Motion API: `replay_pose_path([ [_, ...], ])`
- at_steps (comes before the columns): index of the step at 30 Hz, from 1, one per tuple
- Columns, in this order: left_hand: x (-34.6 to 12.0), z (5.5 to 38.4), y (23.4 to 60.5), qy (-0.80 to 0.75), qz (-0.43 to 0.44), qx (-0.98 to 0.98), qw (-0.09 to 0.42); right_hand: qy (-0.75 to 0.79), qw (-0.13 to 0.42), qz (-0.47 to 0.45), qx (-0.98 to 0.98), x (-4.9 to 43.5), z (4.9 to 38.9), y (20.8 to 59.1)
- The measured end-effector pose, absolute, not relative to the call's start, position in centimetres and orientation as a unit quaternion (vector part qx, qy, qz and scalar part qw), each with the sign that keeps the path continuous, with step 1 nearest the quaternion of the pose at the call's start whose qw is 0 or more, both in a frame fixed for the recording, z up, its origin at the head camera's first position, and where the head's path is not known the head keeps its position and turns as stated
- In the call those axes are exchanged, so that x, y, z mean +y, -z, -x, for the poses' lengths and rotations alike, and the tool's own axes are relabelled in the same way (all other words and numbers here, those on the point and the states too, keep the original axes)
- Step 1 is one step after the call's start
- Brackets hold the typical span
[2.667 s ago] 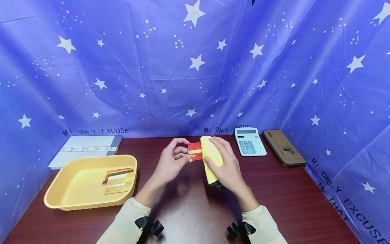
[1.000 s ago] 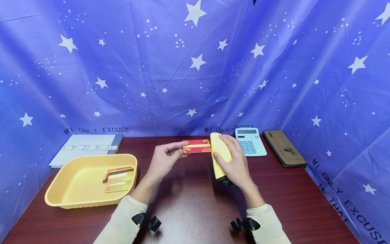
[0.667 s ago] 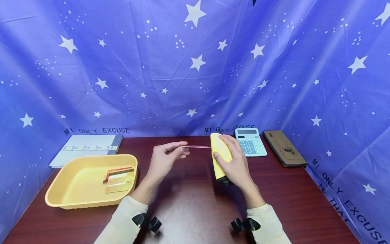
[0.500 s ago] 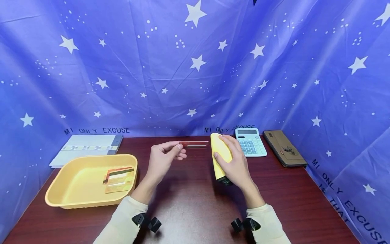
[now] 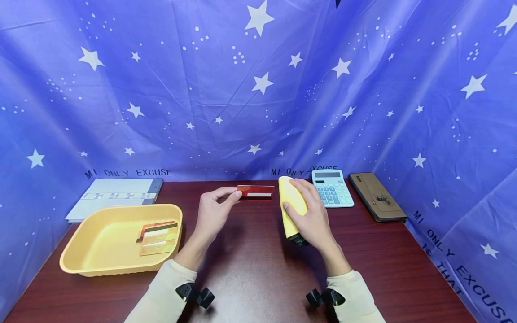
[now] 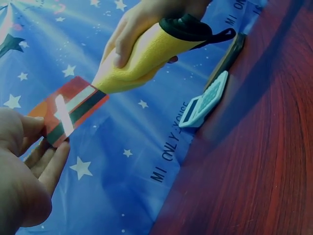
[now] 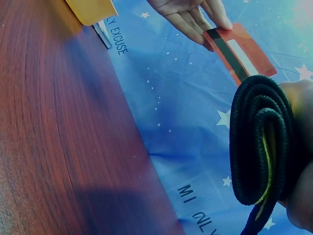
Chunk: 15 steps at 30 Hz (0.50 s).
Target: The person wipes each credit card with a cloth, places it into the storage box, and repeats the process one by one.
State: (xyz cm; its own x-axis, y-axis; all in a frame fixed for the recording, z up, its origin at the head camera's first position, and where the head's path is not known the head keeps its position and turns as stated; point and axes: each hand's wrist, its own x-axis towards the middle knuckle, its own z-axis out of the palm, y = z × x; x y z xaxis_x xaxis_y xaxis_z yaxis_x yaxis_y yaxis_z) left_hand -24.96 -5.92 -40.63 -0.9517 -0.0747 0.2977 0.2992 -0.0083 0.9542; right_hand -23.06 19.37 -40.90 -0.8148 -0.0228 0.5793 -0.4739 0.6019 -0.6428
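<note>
My left hand [image 5: 216, 208] pinches a red bank card [image 5: 256, 193] by one end, between thumb and fingers. The card's back, with a black magnetic stripe and a white strip, shows in the left wrist view, glare crossing it. To its right, my right hand [image 5: 308, 215] grips a folded yellow cloth [image 5: 291, 202] with black trim and a small black loop [image 6: 225, 35]. The card's far end is close beside the cloth in the head view. In the right wrist view, the rolled black edge [image 7: 254, 142] covers part of my right hand.
At left, a yellow basin [image 5: 98, 240] holds several cards [image 5: 158, 240]. Behind it lies a white box or folder [image 5: 115, 197]. A pale blue calculator [image 5: 332, 188] and a brown zipped case [image 5: 376, 196] lie at the table's back right, before the starry blue curtain [image 5: 218, 89].
The card has come away leftward from the yellow cloth and been turned over, from its printed front to its striped back. The cloth has shifted slightly right. Both hands keep their holds.
</note>
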Motion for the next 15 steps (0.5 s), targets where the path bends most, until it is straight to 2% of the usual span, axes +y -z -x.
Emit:
replay_pose_path([
  [4,-5.78,24.96,40.69,0.743,0.082,-0.657,0.098,-0.422,0.272,-0.149,-0.852,19.35,23.03,40.86],
  [15,-5.62,25.09,40.99,0.762,0.122,-0.631,0.079,-0.426,0.265,-0.146,-0.853,19.27,22.92,40.68],
])
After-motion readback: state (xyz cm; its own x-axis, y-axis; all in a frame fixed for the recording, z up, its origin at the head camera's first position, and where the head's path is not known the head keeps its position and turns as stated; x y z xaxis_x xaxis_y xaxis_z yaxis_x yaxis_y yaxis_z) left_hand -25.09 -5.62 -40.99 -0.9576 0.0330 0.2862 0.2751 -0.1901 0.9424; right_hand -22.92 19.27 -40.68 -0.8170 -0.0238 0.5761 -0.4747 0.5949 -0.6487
